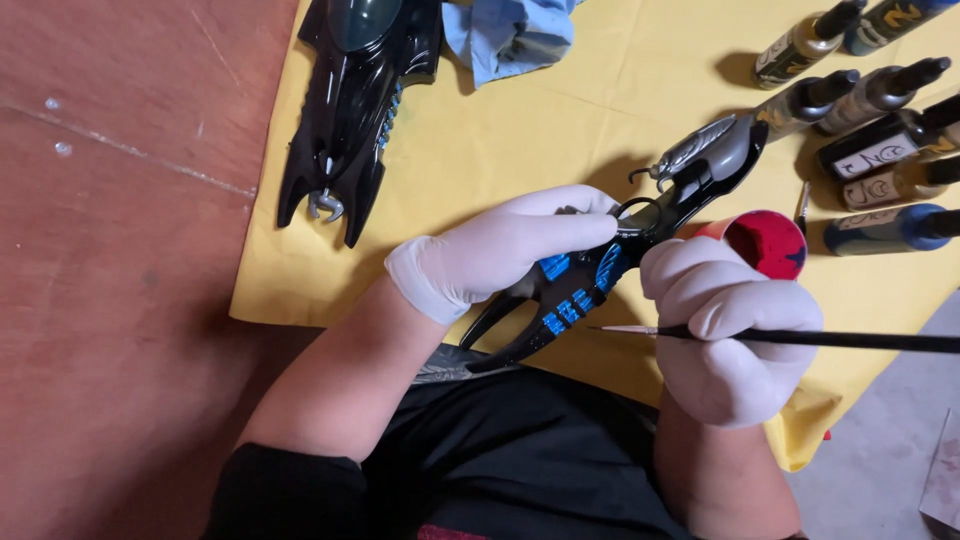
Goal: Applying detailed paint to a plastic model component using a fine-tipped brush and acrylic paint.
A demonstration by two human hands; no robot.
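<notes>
A person in white gloves works over a yellow cloth (520, 140) spread on a reddish tabletop (120, 250). The left hand (500, 250) closes its grip around a black model car (610, 260) with blue stripes and a grey nose, holding it tilted just above the cloth's near edge, nose pointing far and right. The right hand (725, 330) pinches a thin paintbrush (800, 338) between closed fingers, its fine tip just beside the car's blue-striped side and its dark handle running off to the right. Just behind that hand, partly hidden by it, a red cup (768, 240) sits on the cloth. At far right lie several paint bottles (880, 150) with dark caps, close together. A second black model car (350, 110) rests at the cloth's far left, well apart from the hands, with a crumpled blue rag (505, 35) beside it.
</notes>
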